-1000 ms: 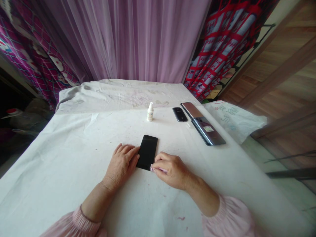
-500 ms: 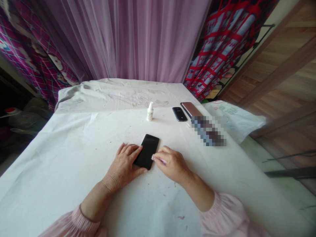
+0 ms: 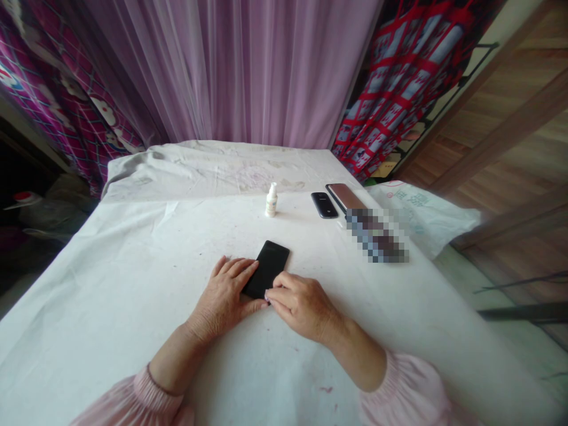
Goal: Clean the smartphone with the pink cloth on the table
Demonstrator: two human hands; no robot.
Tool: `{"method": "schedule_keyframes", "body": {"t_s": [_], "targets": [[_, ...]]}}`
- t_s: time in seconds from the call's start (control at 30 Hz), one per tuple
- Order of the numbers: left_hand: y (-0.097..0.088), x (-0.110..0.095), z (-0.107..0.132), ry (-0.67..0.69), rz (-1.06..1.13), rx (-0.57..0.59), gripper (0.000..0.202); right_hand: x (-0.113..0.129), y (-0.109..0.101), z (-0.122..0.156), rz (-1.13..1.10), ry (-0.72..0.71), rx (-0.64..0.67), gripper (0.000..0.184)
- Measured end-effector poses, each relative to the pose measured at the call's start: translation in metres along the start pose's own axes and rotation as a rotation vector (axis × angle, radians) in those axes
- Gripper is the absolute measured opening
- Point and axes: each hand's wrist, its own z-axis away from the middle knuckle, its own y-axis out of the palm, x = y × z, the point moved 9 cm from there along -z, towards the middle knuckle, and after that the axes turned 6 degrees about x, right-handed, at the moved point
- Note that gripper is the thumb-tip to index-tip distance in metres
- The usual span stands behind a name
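Observation:
A black smartphone (image 3: 267, 267) lies on the white-covered table, its dark face up and its far end tilted to the right. Steadying it from the left is my left hand (image 3: 223, 297), with fingers along the long edge and the thumb at the near end. My right hand (image 3: 304, 305) is closed in a pinch at the phone's near right corner. A bit of pinkish cloth (image 3: 267, 297) shows at its fingertips; most of it is hidden by the fingers. Beyond the phone a small white pump bottle (image 3: 271, 201) stands upright.
To the right of the bottle lie a small dark phone (image 3: 324, 205) and a rose-gold phone (image 3: 345, 196). A pixelated item (image 3: 377, 236) lies nearer. A white plastic bag (image 3: 426, 213) hangs at the table's right edge. Purple curtains (image 3: 266, 71) close off the far side.
My right hand has slid the cloth down the phone's right edge to the near corner. My left hand keeps its place on the phone.

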Motion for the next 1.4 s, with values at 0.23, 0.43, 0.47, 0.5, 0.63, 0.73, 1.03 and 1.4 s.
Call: {"method": "schedule_keyframes", "body": {"t_s": [0.23, 0.43, 0.47, 0.5, 0.63, 0.73, 1.03, 1.4], "targets": [[0.0, 0.0, -0.002, 0.02, 0.026, 0.007, 0.075, -0.005, 0.0, -0.001, -0.041, 0.041, -0.05, 0.016], [0.003, 0.001, -0.003, 0.025, 0.034, 0.031, 0.082, -0.031, -0.005, -0.003, -0.004, 0.168, -0.171, 0.018], [0.003, 0.001, -0.003, 0.025, 0.035, 0.038, 0.082, -0.036, -0.007, -0.003, 0.005, 0.195, -0.196, 0.017], [0.003, 0.001, -0.003, 0.024, 0.035, 0.043, 0.082, -0.041, -0.009, -0.003, 0.019, 0.218, -0.221, 0.017], [0.002, 0.0, -0.004, 0.023, 0.033, 0.048, 0.08, -0.053, -0.012, -0.005, 0.079, 0.262, -0.28, 0.016], [0.001, 0.0, -0.004, 0.026, 0.032, 0.045, 0.079, -0.059, -0.008, -0.006, 0.056, 0.274, -0.274, 0.018], [0.004, 0.0, -0.002, 0.03, 0.045, 0.078, 0.08, -0.069, -0.007, -0.002, 0.006, 0.331, -0.284, 0.016], [0.007, -0.005, 0.0, 0.045, 0.016, 0.101, 0.09, -0.072, -0.01, 0.002, 0.012, 0.339, -0.316, 0.015]]}}
